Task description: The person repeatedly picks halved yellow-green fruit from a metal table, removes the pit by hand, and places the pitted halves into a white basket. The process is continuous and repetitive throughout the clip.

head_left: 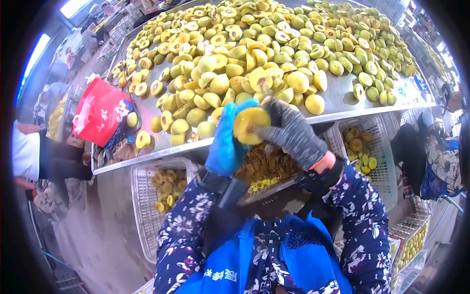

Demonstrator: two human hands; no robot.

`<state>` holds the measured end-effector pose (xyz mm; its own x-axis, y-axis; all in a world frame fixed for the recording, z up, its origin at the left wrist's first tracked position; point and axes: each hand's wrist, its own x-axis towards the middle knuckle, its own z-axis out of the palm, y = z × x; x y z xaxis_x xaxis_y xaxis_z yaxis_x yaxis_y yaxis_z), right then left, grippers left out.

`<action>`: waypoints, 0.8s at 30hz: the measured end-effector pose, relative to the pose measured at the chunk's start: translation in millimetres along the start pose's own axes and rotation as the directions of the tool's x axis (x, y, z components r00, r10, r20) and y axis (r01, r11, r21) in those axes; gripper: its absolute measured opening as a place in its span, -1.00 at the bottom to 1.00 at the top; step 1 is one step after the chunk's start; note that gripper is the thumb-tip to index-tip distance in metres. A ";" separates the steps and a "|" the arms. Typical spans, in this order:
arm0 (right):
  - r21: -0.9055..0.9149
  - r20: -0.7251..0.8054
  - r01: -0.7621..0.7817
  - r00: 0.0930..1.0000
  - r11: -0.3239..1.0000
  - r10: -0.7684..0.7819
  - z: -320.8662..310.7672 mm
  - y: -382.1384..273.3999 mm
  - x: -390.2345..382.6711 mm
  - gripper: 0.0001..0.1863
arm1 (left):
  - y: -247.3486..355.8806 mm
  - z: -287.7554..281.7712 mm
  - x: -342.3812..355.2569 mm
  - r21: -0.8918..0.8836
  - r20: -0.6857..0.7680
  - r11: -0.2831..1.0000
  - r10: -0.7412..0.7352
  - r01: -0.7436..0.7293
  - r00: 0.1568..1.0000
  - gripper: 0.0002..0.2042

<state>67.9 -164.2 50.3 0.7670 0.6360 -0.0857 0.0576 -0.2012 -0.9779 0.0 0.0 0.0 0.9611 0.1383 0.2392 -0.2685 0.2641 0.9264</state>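
Note:
In front of me, at the near edge of the metal table (338, 115), I hold up a halved yellow peach (251, 125) with its cut face showing. My left hand (226, 142), in a blue rubber glove, is closed around the half from the left. Wearing a grey knit glove, my right hand (293, 133) has its fingers curled, with a fingertip against the cut face near the centre. Whether those fingers also grip a small tool cannot be made out. Just beyond both hands rises a big heap of peach halves (219, 83), some with brown pit centres.
A red bag (100, 112) lies on the table's left corner. Below the edge are a white basket of peach pieces (142, 223) at left, brown scraps (269, 164) in the middle, and another white basket (387, 181) at right. Other people stand at both sides.

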 end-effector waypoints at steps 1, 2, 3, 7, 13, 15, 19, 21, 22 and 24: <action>-0.141 -0.058 0.177 0.981 0.974 -0.187 13.0 13.3 2.6 -0.52 | -8.2 7.1 -2.3 -0.457 -0.035 0.856 -0.288 0.241 0.957 -0.55; -0.287 -0.101 0.316 0.929 0.905 -0.356 23.1 25.0 7.5 -0.52 | -14.2 9.2 -3.2 -0.351 -0.157 0.908 -0.298 0.229 0.942 -0.57; -0.302 -0.120 0.378 0.895 0.875 -0.429 24.9 34.0 6.1 -0.53 | -19.8 11.0 -4.2 -0.283 -0.183 0.946 -0.214 0.157 0.960 -0.57; -0.194 -0.236 0.228 0.933 0.954 -0.270 24.4 43.2 -2.2 -0.58 | -24.9 8.3 -9.5 -0.603 -0.120 0.787 -0.254 0.132 0.960 -0.60; -0.383 -0.076 0.336 0.917 0.861 -0.392 35.4 52.7 -14.7 -0.58 | -31.6 -3.8 2.5 -0.629 -0.354 0.778 -0.279 -0.006 0.893 -0.60; -0.340 -0.015 0.241 0.965 0.909 -0.262 41.6 62.8 -6.2 -0.63 | -32.9 -6.7 3.0 -0.534 -0.346 0.845 -0.193 -0.023 0.918 -0.59; -0.414 0.058 0.124 0.992 0.902 -0.109 43.4 74.3 3.3 -0.69 | -32.2 -10.4 -2.8 -0.166 -0.339 0.986 -0.076 0.020 0.938 -0.60; -0.454 0.082 0.109 0.993 0.885 -0.080 47.2 76.6 8.6 -0.69 | -30.3 -9.6 -3.9 -0.142 -0.358 0.990 -0.066 0.015 0.931 -0.60; -0.453 0.087 0.105 0.993 0.885 -0.074 48.8 77.3 9.1 -0.69 | -29.9 -8.4 -2.6 -0.297 -0.378 0.955 -0.110 -0.007 0.919 -0.61; -0.465 0.098 0.060 0.995 0.883 -0.016 51.2 79.2 7.8 -0.69 | -28.8 -6.3 -0.3 -0.439 -0.401 0.898 -0.161 -0.035 0.902 -0.61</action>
<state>45.7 -137.0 -37.6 0.6996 0.7091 -0.0881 0.3940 -0.4858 -0.7802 7.0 -1.6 -28.6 0.8837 0.4654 -0.0498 -0.3036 0.6510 0.6957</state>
